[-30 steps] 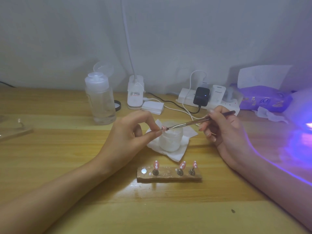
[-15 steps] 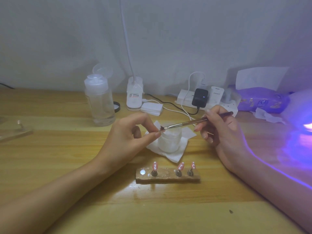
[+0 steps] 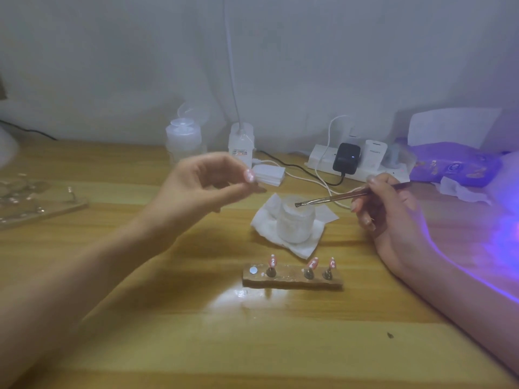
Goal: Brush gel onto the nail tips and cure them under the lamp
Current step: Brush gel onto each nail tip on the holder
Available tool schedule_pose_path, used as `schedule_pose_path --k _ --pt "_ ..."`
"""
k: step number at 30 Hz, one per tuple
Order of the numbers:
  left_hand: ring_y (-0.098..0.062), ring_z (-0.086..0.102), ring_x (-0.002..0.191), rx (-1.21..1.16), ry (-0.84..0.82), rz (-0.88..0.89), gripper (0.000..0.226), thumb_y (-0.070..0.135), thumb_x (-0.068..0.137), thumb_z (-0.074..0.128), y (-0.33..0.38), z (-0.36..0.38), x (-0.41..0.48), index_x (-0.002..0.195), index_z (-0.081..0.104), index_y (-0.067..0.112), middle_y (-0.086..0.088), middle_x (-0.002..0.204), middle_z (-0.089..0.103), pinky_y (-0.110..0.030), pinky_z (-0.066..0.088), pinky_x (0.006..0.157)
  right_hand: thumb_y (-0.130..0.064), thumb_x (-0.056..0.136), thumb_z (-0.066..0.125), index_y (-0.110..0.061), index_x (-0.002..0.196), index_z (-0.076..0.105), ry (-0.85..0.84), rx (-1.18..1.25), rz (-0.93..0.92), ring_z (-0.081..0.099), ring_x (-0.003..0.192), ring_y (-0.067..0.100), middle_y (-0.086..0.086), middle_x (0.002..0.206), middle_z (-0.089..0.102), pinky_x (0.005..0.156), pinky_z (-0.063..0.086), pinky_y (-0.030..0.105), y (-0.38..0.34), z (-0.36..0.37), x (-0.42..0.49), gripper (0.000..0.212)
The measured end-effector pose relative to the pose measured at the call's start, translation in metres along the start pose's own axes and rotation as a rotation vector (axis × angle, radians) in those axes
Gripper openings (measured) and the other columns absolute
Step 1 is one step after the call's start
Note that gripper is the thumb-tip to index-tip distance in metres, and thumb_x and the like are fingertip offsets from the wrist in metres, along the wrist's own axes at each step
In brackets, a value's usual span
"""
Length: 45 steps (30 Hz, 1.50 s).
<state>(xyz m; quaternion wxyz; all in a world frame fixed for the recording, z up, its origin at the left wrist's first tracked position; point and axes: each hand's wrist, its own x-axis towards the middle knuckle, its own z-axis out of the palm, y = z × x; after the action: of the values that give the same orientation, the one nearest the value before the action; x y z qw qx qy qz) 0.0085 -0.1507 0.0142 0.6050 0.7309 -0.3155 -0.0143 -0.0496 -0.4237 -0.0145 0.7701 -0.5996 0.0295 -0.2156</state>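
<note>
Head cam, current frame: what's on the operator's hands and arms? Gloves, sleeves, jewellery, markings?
Nothing worn. Left hand and right hand are ungloved, both forearms bare to the frame edge, no sleeves, watch or rings visible. Right hand's fingernails are long. Violet light streaks the right forearm. Left hand is motion-blurred, so fine detail there is unclear.

Nail tip [image 3: 249, 175] now apart from brush [image 3: 331, 198]
</note>
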Motion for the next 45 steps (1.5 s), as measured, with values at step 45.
schedule_pose_path --k 45 --pt "-0.012 0.067 0.077 0.381 0.004 0.364 0.007 0.032 0.089 0.065 0.032 0.01 -0.031 0.086 0.065 0.025 0.009 0.095 0.073 -0.025 0.047 0.064 -0.023 0.099 0.055 -0.017 0.075 0.05 -0.264 -0.386 -0.317 0.056 0.046 0.02 0.012 0.058 0.063 0.041 0.041 0.024 -0.025 0.007 0.003 0.025"
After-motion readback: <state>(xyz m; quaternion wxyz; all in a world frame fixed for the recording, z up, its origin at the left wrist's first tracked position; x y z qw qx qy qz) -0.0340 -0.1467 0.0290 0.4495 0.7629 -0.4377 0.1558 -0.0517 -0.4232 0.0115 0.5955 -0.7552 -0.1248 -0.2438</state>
